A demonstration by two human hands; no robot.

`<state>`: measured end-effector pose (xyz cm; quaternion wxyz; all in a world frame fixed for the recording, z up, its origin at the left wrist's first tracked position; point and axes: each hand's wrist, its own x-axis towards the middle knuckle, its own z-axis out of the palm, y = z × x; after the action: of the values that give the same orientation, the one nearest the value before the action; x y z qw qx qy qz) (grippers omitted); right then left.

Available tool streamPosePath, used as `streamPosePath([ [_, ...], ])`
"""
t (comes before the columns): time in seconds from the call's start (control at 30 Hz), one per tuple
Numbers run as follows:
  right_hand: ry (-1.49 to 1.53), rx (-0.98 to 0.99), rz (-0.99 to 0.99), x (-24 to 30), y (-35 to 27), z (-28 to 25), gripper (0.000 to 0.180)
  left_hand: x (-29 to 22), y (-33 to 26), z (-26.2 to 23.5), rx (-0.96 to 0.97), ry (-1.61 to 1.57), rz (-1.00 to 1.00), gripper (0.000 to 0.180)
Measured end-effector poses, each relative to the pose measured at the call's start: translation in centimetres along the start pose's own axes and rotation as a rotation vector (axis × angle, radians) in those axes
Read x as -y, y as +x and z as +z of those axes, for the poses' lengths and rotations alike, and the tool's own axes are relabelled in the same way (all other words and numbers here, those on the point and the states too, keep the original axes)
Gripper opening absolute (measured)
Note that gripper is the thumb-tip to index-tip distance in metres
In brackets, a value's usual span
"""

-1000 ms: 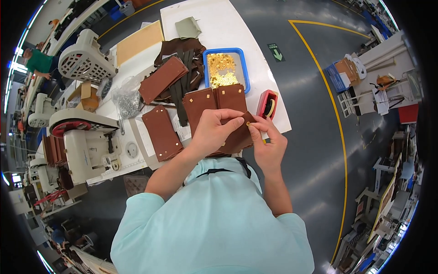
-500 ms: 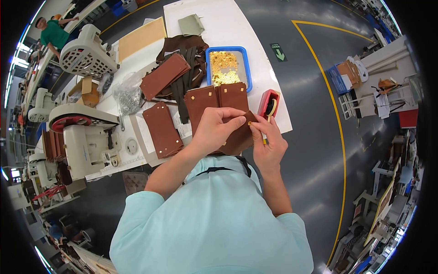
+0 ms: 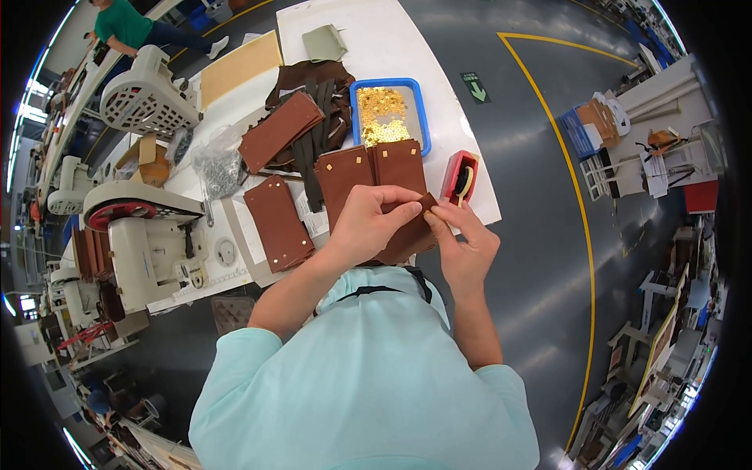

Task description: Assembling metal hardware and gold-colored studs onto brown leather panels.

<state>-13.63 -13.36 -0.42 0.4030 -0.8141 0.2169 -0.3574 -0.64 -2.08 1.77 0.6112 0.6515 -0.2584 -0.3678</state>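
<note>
Between my hands, above the table's near edge, is a brown leather piece (image 3: 409, 237). My left hand (image 3: 372, 223) is closed on it, thumb and forefinger pinching near its upper corner. The fingertips of my right hand (image 3: 466, 239) are closed at that same corner; whether a small fitting sits under them is hidden. Just beyond lie two stacks of brown leather panels, a left stack (image 3: 338, 176) and a right stack (image 3: 398, 164), with small gold squares near their top corners. A blue-rimmed tray (image 3: 425, 117) behind them holds many small gold pieces (image 3: 382, 129).
A red tape dispenser (image 3: 452, 178) stands right of my right hand. To the left are another leather stack (image 3: 278, 223), a tilted stack (image 3: 282, 133) on dark strips (image 3: 313, 157), a clear plastic bag (image 3: 219, 168) and a white sewing machine (image 3: 145, 251). A person in green (image 3: 125, 27) is far left.
My right hand has shifted slightly right, and the gold square seen by its fingertips is now hidden. My left hand stays nearly still. The person in green has come nearer along the far left.
</note>
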Motion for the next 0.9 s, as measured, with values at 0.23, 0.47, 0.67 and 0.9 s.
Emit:
streamPosePath([
  [0.23,0.692,0.174,0.590,-0.9,1.7,-1.2,0.033,0.5,0.3,-0.6,0.037,-0.123,-0.118,0.020],
  [0.47,0.750,0.329,0.591,-1.8,1.5,-0.6,0.020,0.6,0.5,-0.8,0.067,-0.116,-0.100,0.019],
  [0.67,0.461,0.183,0.119,-2.7,1.2,-0.6,0.014,0.3,0.5,-1.2,0.013,-0.200,-0.128,0.017],
  [0.9,0.505,0.207,0.233,-1.9,0.9,-0.1,0.013,-0.3,0.1,-1.0,0.009,-0.049,-0.079,0.017],
])
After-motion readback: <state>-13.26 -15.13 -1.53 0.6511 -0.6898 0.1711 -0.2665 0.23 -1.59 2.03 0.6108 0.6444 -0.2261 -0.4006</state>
